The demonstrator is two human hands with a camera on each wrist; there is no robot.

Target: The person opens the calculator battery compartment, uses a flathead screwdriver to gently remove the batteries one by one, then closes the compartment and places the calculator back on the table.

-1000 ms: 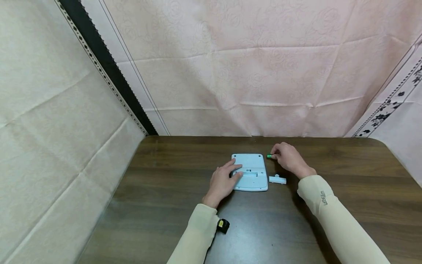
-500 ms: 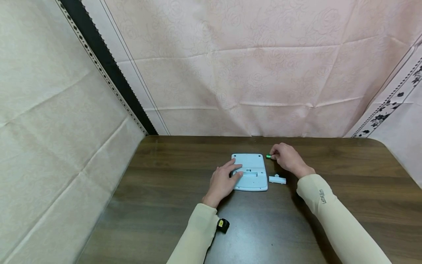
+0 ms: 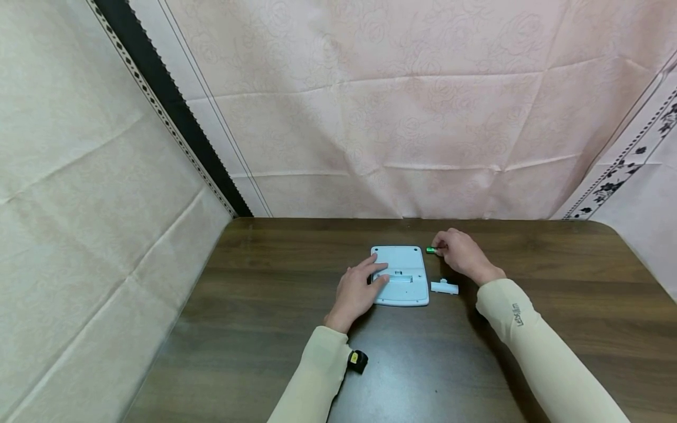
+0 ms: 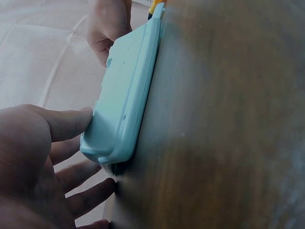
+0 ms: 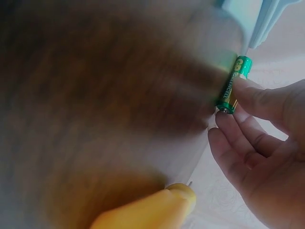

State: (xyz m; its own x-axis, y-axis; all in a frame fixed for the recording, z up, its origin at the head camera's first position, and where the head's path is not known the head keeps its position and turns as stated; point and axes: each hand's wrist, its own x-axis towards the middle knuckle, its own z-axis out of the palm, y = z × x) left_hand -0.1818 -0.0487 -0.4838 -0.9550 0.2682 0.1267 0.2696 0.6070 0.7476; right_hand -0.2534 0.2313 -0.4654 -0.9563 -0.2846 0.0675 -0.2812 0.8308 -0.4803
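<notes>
In the head view a light blue flat device (image 3: 406,296), probably a calculator, lies back side up on the table, its small battery compartment (image 3: 400,279) uncovered. My left hand (image 3: 355,292) rests over its left edge. Thumb and a finger touch the back; in the left wrist view the other fingers (image 4: 90,202) spread beside the edge. Just beyond the device's upper right corner, my right hand (image 3: 462,254) pinches a green battery (image 5: 233,86) between thumb and fingers, close to the tabletop. A light blue battery cover (image 3: 444,287) lies to the right of the device.
The brown wooden table (image 3: 254,329) ends at a back edge against a pale cloth wall (image 3: 396,117). A yellow thing with a thin metal tip (image 5: 147,210) shows at the bottom of the right wrist view. A black camera (image 3: 358,361) sits on the left wrist.
</notes>
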